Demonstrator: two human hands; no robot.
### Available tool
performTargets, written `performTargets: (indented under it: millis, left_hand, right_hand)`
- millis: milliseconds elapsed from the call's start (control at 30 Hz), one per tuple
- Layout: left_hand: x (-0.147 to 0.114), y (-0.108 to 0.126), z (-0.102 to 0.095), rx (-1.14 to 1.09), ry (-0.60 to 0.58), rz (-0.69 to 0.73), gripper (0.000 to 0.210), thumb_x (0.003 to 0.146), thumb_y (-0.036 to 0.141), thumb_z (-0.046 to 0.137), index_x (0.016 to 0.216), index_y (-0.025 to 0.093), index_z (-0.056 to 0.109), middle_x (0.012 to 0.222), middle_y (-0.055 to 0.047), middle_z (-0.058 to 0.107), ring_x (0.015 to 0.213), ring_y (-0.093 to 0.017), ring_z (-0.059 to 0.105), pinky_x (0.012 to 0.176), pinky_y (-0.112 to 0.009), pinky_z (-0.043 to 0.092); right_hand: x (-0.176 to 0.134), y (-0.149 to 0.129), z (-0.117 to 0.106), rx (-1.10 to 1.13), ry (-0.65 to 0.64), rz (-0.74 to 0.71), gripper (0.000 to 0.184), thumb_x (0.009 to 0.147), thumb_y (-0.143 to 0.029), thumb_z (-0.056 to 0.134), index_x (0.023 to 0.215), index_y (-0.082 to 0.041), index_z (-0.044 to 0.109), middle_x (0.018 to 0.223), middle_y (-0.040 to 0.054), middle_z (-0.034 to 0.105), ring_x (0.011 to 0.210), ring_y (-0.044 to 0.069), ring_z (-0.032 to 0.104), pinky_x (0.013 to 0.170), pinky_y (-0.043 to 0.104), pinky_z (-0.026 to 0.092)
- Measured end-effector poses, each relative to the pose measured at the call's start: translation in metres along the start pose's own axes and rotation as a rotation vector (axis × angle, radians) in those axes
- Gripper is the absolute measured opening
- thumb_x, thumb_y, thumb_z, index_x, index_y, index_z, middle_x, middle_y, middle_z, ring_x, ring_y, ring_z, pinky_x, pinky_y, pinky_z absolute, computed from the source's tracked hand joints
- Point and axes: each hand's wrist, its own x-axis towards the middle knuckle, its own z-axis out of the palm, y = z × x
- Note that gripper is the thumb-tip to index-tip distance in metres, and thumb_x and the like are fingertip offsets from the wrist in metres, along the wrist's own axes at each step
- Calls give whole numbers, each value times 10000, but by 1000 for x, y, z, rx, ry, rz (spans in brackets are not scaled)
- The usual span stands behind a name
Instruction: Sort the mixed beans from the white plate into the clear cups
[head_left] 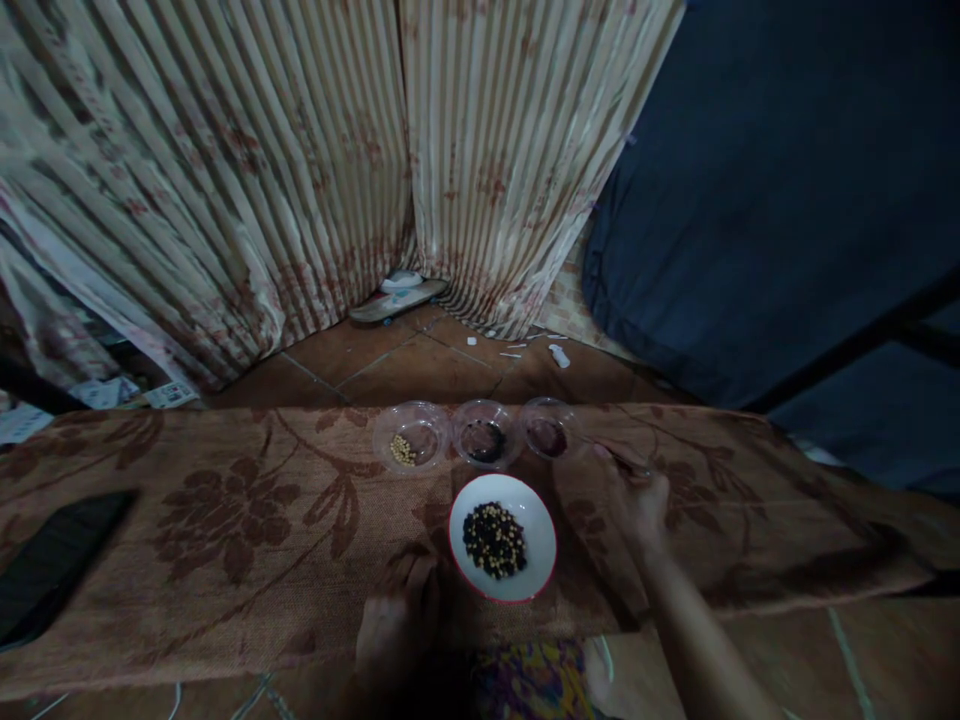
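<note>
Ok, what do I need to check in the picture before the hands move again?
1. Bowl sits upright, mixed beans inside: ok.
2. Left cup, middle cup and right cup stand in a row beyond the bowl: ok.
3. Left hand is out of the bowl, beside it: ok.
4. Right hand has a firm grip on the thin tool: cannot tell, too dark.
5. Light is bright enough to tell the dark beans apart: not ok, it looks dim.
</note>
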Motion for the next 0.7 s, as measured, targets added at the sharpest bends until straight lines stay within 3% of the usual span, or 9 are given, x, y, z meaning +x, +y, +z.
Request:
performTargets:
  millis: [133,400,533,700]
  left_hand:
    - [2,2,-2,-18,-18,1,189,953,217,390,910,226,574,819,-25,638,758,-151,627,640,-246,494]
    - [0,2,-2,2,-82,-36,141,925,207,455,848,222,572,795,-22,630,736,-147,598,649,-250,465]
    - [1,3,-2,-15,-108,-54,179,945,224,426,840,218,570,802,-24,623,748,-150,589,659,-259,458]
    - [0,3,-2,-12,-119,-56,199,952,231,410,837,209,571,807,-31,614,767,-151,581,679,-261,462]
  right_hand:
    - [-25,-8,-5,-7,-32,17,272,851,-409,608,853,-172,740,874,101,735,825,219,669,756,361,532]
    - [-91,-29,-29,-11,-400,218,257,842,-430,635,920,-216,753,935,84,735,870,227,676,736,333,543]
    - [-98,-29,-32,-50,-538,208,289,882,-436,582,958,-210,744,987,87,724,909,222,676,772,329,536]
    - [-95,-29,-26,-78,-563,194,302,884,-444,582,978,-206,743,1012,90,721,920,218,676,747,306,543]
